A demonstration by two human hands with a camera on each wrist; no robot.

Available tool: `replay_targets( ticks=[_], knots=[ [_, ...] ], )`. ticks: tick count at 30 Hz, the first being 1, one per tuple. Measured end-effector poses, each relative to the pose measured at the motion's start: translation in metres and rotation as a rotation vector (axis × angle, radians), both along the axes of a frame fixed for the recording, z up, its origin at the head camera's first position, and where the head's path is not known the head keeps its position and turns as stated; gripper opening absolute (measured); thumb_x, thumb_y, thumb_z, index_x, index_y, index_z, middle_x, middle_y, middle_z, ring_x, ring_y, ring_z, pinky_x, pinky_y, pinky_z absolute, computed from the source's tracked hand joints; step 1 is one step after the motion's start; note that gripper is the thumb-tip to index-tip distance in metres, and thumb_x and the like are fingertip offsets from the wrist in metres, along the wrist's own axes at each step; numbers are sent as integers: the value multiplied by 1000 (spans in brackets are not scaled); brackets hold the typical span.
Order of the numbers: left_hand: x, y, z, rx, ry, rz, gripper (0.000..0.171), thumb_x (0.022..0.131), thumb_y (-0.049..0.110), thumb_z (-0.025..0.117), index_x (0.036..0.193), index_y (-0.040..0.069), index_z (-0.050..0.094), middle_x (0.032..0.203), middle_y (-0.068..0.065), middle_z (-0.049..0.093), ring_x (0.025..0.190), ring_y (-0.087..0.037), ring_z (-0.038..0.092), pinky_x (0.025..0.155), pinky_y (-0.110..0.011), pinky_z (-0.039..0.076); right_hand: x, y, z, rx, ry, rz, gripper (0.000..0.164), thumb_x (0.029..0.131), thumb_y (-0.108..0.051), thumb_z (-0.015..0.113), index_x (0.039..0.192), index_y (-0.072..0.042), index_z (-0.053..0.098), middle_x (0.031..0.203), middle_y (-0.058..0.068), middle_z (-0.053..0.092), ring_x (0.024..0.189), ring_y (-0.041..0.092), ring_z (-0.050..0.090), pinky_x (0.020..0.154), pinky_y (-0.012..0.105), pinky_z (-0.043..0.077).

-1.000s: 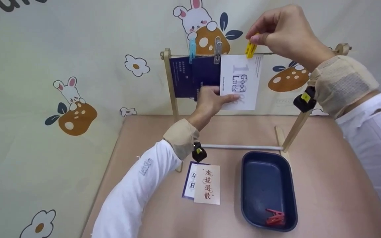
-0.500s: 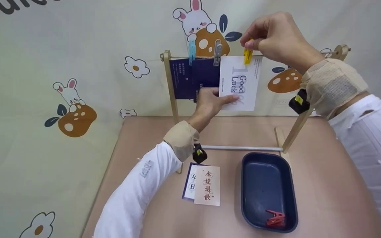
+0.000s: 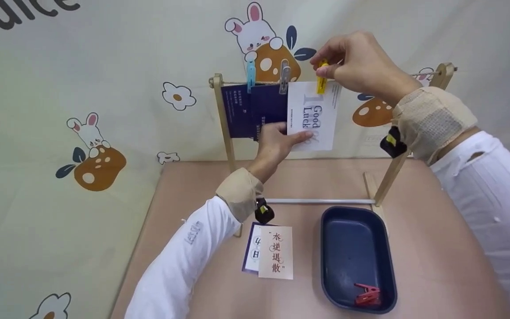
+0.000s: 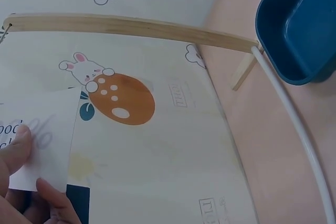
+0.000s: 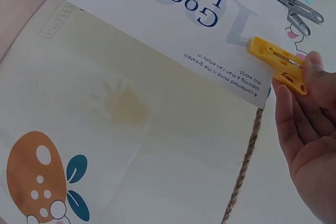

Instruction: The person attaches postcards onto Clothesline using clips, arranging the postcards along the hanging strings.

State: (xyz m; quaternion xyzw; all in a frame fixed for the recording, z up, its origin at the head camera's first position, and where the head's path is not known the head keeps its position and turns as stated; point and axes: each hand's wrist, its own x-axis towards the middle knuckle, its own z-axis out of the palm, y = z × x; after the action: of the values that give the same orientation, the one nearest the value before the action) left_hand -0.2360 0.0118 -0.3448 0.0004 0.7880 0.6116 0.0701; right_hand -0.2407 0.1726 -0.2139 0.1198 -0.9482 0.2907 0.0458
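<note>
The white card (image 3: 301, 99), likely light and creasable, is best held low, where pinched by the left grip (image 3: 276, 141), the yellow clip (image 3: 322, 83) being pinched by the right grip (image 3: 356, 61).

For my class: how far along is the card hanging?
Apparently done: two dark blue cards hang from the rope under a light blue clip and a grey clip. In hand: the left hand grips the white card; the right hand pinches the yellow clip at the card's top edge. Probably left: two cards on the table; the tray holds at least one red clip.
</note>
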Motion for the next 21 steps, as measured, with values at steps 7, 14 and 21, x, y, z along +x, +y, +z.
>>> replay_targets(
  ticks=[7,14,21],
  knots=[
    [1,-3,-3,-12,51,27,30,68,20,81,93,6,71,89,-5,72,69,-7,56,60,-19,42,3,4,1,-39,18,23,32,92,-28,54,121,-17,58,118,0,59,98,15,54,87,29,47],
    [4,-6,-9,-42,66,18,30,69,20,80,91,3,70,87,-11,71,62,-5,55,51,-16,43,5,5,2,-65,41,16,38,90,-34,56,125,-20,55,121,1,58,101,16,55,90,31,48],
    [8,-10,-13,-10,21,19,30,70,18,79,94,4,68,88,-11,71,68,-6,63,53,-17,49,10,6,1,-85,109,1,40,89,-35,57,127,-21,53,130,-1,52,105,19,54,91,34,47]
  ],
)
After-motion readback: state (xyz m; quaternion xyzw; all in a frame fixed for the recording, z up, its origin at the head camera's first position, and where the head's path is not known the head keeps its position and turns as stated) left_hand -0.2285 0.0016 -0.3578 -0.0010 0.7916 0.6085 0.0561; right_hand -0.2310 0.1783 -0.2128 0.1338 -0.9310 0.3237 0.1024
